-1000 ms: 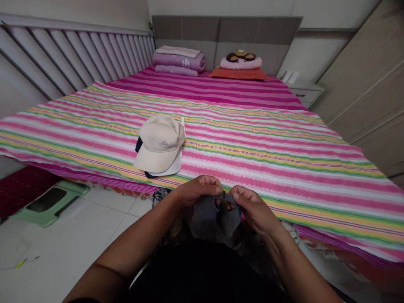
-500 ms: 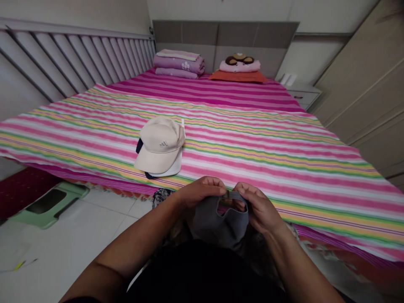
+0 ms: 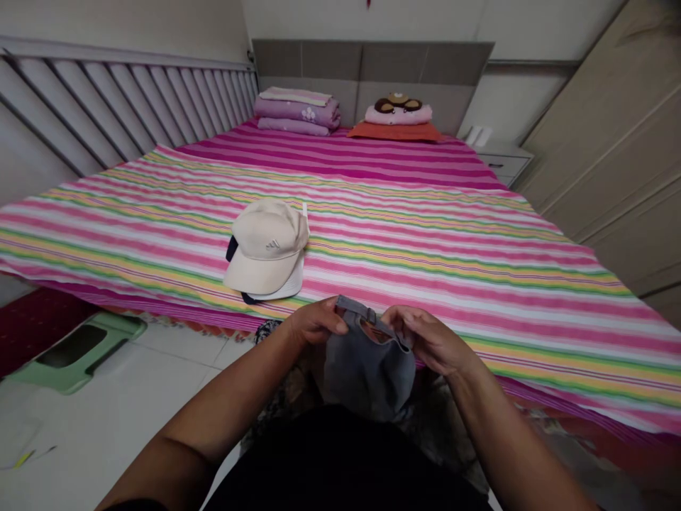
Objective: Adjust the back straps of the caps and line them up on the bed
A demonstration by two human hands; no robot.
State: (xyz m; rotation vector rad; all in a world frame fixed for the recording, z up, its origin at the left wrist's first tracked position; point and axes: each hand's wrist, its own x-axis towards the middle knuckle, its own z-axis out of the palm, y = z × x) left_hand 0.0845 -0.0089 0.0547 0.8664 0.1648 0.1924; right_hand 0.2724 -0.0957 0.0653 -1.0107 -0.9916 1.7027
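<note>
Lower ctr. of frame: L hand (image 3: 318, 321) is pinching gray cap (image 3: 367, 376) by its strap (image 3: 351, 306); R hand (image 3: 430, 339) is touching it, grip unclear. Hands are now sitting farther apart, leaving buckle (image 3: 371, 315) accessible.

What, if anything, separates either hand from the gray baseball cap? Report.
Nothing visible: the left hand grips the gray baseball cap by its back strap; the right hand is at the strap's other end.
</note>
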